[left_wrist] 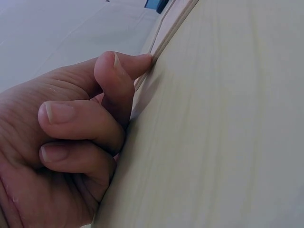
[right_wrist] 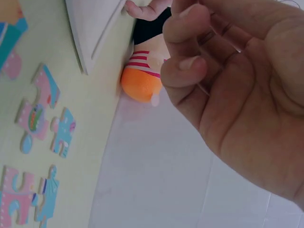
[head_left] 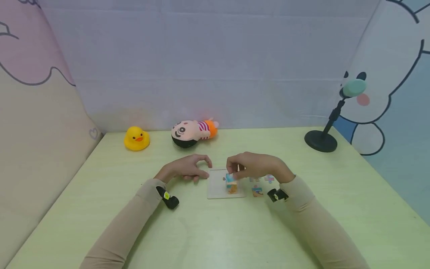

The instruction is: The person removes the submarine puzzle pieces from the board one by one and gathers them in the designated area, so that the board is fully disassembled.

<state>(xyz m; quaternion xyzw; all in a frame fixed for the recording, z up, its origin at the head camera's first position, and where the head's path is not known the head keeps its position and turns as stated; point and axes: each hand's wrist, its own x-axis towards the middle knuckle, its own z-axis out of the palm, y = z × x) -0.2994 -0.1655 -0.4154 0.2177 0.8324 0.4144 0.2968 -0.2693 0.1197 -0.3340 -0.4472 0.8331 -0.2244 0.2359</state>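
Note:
My left hand [head_left: 189, 167] lies at the left side of a flat, pale puzzle board [head_left: 215, 189]. Its thumb touches the board's edge, while the other fingers bend loosely against the table in the left wrist view. Over the board, my right hand [head_left: 253, 164] pinches a blue jigsaw piece [head_left: 230, 178] between thumb and fingers, just above an orange-and-teal jigsaw piece [head_left: 232, 189] lying on the board. The right wrist view shows the right palm and curled fingers [right_wrist: 183, 71], but the held piece is out of that frame.
Several loose pink and blue jigsaw pieces [right_wrist: 38, 114] lie on the table right of the board. Along the back stand a yellow toy duck [head_left: 136, 139] and a lying cartoon doll [head_left: 195, 132]. A black stand [head_left: 321, 140] with a green head is at the back right.

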